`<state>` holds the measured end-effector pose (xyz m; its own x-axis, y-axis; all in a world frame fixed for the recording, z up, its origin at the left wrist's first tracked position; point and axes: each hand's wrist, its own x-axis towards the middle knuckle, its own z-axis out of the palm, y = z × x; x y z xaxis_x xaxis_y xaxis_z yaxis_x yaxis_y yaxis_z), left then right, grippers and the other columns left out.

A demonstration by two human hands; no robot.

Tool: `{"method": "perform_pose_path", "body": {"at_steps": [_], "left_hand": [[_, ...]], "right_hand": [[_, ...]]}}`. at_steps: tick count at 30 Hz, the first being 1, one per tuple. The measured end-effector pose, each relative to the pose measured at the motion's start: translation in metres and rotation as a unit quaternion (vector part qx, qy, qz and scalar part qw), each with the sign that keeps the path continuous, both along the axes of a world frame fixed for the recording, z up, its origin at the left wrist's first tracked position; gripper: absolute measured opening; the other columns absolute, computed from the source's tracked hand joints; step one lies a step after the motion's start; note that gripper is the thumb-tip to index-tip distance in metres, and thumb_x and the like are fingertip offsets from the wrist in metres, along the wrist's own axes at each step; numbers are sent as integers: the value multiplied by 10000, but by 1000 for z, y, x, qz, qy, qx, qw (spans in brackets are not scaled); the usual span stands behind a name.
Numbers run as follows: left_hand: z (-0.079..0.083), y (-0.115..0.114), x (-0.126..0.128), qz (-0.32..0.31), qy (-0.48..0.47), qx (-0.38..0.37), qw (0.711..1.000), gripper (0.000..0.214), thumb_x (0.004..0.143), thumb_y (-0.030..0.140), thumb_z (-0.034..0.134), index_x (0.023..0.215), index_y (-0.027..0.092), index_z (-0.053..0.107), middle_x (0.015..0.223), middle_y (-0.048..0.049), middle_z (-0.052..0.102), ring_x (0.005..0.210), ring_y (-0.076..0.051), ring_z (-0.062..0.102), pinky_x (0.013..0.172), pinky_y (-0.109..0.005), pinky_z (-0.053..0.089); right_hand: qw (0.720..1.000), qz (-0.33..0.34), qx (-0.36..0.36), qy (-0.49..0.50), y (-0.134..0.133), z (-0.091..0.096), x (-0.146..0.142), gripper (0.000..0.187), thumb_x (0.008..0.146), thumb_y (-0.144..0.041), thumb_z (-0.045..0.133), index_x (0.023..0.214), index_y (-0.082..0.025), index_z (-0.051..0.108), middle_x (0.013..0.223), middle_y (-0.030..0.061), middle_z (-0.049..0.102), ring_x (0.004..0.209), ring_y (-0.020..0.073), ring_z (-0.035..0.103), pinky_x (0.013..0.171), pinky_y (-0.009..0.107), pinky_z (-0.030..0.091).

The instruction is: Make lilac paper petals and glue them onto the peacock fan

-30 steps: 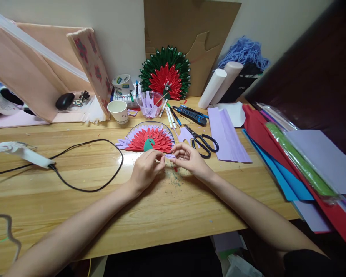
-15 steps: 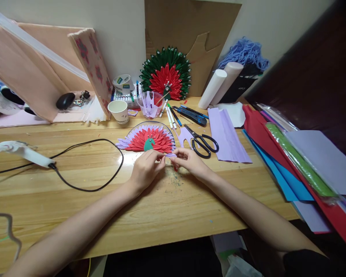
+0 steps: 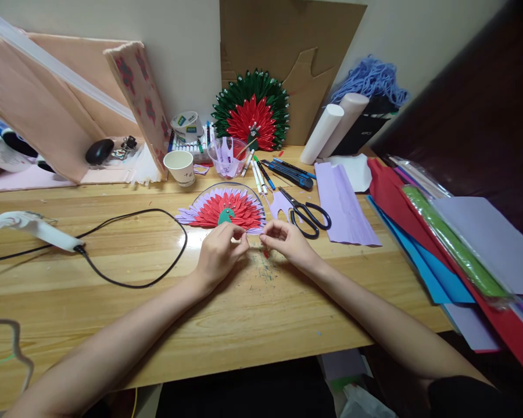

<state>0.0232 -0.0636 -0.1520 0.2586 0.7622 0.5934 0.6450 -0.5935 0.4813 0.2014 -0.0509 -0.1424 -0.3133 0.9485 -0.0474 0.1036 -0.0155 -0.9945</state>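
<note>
My left hand (image 3: 221,254) is closed in a pinch, thumb against curled fingers, just in front of a paper peacock (image 3: 220,210) with a green body and a red and purple petal tail. Facing it across a small gap, my right hand (image 3: 291,245) also has thumb and forefinger pressed together. A bit of purple paper (image 3: 255,230) shows at the tail's lower right edge, by the fingertips. Whatever the fingers hold is too small to make out. Black-handled scissors (image 3: 310,216) lie right of my right hand, beside a cut purple scrap (image 3: 279,204).
A white glue gun (image 3: 43,232) and its black cord lie left. Behind are a paper cup (image 3: 179,168), a plastic bowl (image 3: 229,158), markers, a utility knife (image 3: 290,174) and a green-red peacock (image 3: 250,113). Purple crepe paper (image 3: 346,203) and coloured sheets (image 3: 440,255) lie right.
The small purple petal that stretched between both hands' fingertips no longer shows there. My fingertips have drawn slightly apart, while the arms stay almost in place.
</note>
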Motion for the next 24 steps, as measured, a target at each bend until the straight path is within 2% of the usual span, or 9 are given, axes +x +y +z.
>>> {"method": "perform_pose_path", "body": {"at_steps": [3,6,9,12,19,21,24], "left_hand": [[-1,1,0,-11,-15,-42,999,29,798,150,518,773,163,518,704,-7,573,619,-108,523,582,-226,411],[-2,1,2,-24,-17,-61,998,34,819,155,493,799,167,519,724,-9,571,636,-108,527,594,-228,414],[-2,0,3,-35,-8,-63,997,42,831,168,483,812,169,521,728,-13,572,654,-116,527,599,-236,411],[-1,-1,4,-46,-14,-62,997,37,828,175,491,805,172,520,722,-12,569,657,-119,523,589,-235,405],[2,-4,3,-75,-19,-76,994,28,825,192,493,831,166,503,752,-24,557,695,-128,512,611,-244,417],[3,-5,2,-77,-19,-74,994,57,815,208,511,847,160,510,758,-28,558,703,-132,514,622,-252,425],[8,-7,3,-75,-47,-95,992,136,803,228,540,921,161,536,780,-33,569,724,-135,532,650,-262,444]], "right_hand": [[998,-13,63,-28,0,2,5,136,729,-268,624,816,-179,568,772,10,575,663,117,546,622,258,466],[977,-7,191,-91,-2,5,9,214,738,-213,620,951,-220,595,912,33,589,756,139,559,698,295,482],[947,13,291,-138,-3,8,11,154,767,-200,596,913,-236,634,902,40,607,808,166,562,734,331,478],[935,16,325,-141,-4,9,11,113,788,-199,576,871,-232,643,866,44,617,803,174,568,729,344,480],[936,12,325,-135,-5,12,12,75,769,-210,600,836,-213,633,819,41,622,757,167,568,759,351,462],[951,4,287,-114,-5,12,11,59,762,-233,611,810,-207,630,810,40,619,754,165,567,753,341,460],[987,-24,157,-32,-4,10,8,96,730,-279,646,767,-195,618,780,27,608,739,154,569,702,300,467]]}}
